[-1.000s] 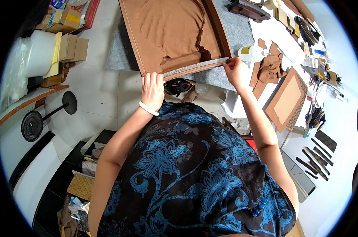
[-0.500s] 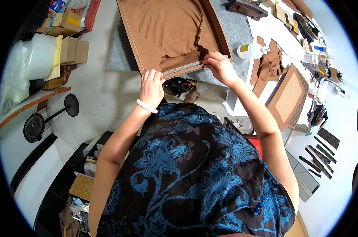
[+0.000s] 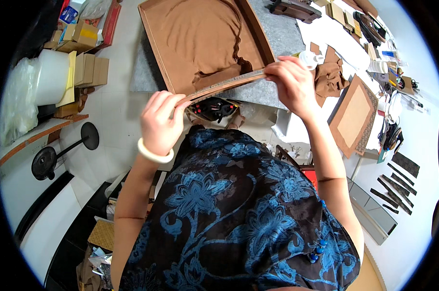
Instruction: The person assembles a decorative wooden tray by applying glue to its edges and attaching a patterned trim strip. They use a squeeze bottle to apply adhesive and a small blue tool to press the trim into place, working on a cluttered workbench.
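Stretched between my two hands is a narrow brown strip (image 3: 229, 86) with a patterned greyish face along one edge. My left hand (image 3: 162, 121), with a pale bangle at the wrist, is closed on its left end. My right hand (image 3: 293, 86) pinches the right end, fingers on top and thumb below. The strip is held up in front of the near side of a shallow square brown tray (image 3: 157, 57) and hides part of that side. Inside the tray lies a loose, wrinkled brown lining (image 3: 200, 34), bunched up near the front right.
A grey felt mat (image 3: 146, 72) lies under the tray. To the right are a white squeeze bottle (image 3: 309, 59), brown leather scraps (image 3: 330, 76), a framed brown panel (image 3: 354, 116) and dark strips (image 3: 394, 186). Cardboard boxes (image 3: 92, 69) and a black stand (image 3: 64, 150) are at left.
The strip has come up off the tray's near side and toward me, now tilted. My left hand moved left and nearer; my right hand moved right. The tray shifted slightly left in view.
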`<act>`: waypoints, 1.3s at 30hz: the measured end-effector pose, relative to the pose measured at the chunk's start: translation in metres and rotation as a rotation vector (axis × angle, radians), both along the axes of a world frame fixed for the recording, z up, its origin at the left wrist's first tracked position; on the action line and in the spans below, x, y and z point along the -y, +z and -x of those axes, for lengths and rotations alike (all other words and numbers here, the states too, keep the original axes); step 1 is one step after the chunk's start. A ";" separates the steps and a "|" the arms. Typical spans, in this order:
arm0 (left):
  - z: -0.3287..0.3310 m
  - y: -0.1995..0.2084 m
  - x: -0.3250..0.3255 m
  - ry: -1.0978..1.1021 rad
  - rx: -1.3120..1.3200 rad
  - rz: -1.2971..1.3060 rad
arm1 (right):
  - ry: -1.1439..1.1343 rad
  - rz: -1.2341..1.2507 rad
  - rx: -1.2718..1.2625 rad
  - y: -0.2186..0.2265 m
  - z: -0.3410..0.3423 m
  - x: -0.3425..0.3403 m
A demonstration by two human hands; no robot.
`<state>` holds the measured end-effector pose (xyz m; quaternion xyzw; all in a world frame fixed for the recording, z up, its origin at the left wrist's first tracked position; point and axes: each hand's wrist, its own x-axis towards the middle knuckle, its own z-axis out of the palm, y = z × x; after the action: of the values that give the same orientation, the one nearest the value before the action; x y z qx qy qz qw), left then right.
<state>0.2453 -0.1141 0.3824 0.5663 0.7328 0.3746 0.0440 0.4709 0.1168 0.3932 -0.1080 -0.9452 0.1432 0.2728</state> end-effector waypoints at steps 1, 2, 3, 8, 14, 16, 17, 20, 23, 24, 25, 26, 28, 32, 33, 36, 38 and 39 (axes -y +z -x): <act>0.003 0.015 0.002 -0.007 0.002 -0.065 | -0.047 -0.054 -0.029 0.016 -0.008 0.000; 0.002 0.031 -0.004 0.044 -0.025 -0.179 | -0.105 -0.113 -0.044 0.029 -0.019 0.000; -0.003 0.043 -0.017 0.096 0.114 -0.367 | -0.269 -0.104 -0.098 0.039 -0.030 0.003; 0.013 -0.020 -0.028 0.164 0.267 -0.146 | -0.941 0.069 -0.571 0.038 -0.125 -0.034; -0.003 -0.098 -0.018 0.071 0.057 0.144 | -1.537 0.303 -0.587 -0.123 -0.277 -0.062; 0.000 -0.120 -0.022 0.057 0.023 0.199 | -1.677 0.544 -0.559 -0.213 -0.317 -0.052; 0.006 -0.122 -0.017 0.074 -0.012 0.237 | -1.776 0.526 -0.375 -0.236 -0.295 -0.041; 0.011 -0.128 -0.015 0.109 -0.049 0.287 | -1.793 0.736 -0.319 -0.276 -0.268 -0.024; 0.015 -0.137 -0.019 0.108 -0.033 0.310 | -1.745 0.911 -0.346 -0.294 -0.269 -0.027; 0.017 -0.139 -0.018 0.114 -0.033 0.320 | -1.755 0.541 -0.231 -0.293 -0.265 -0.024; 0.020 -0.138 -0.011 0.142 -0.048 0.334 | -1.708 0.196 -0.122 -0.277 -0.239 -0.021; 0.020 -0.138 -0.010 0.159 -0.052 0.342 | -1.639 -0.160 -0.018 -0.258 -0.220 -0.022; 0.014 -0.137 -0.016 0.165 -0.048 0.350 | -1.457 0.673 -0.392 -0.242 -0.203 -0.041; 0.010 -0.133 -0.016 0.173 -0.068 0.393 | -0.572 2.457 -1.372 -0.223 -0.138 -0.081; 0.012 -0.133 -0.015 0.178 -0.074 0.410 | -0.454 2.646 -1.451 -0.225 -0.122 -0.090; 0.013 -0.132 -0.012 0.171 -0.088 0.429 | -0.389 2.596 -1.692 -0.231 -0.082 -0.111; 0.016 -0.134 -0.013 0.140 -0.120 0.412 | -0.403 2.475 -1.765 -0.240 -0.069 -0.129; 0.012 -0.133 -0.021 0.105 -0.125 0.403 | -0.301 2.407 -1.850 -0.255 -0.083 -0.146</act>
<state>0.2336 -0.0935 0.2493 0.5292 0.8227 0.1864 0.0913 0.5535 0.2627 0.1385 -0.2263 0.2458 0.7900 0.5140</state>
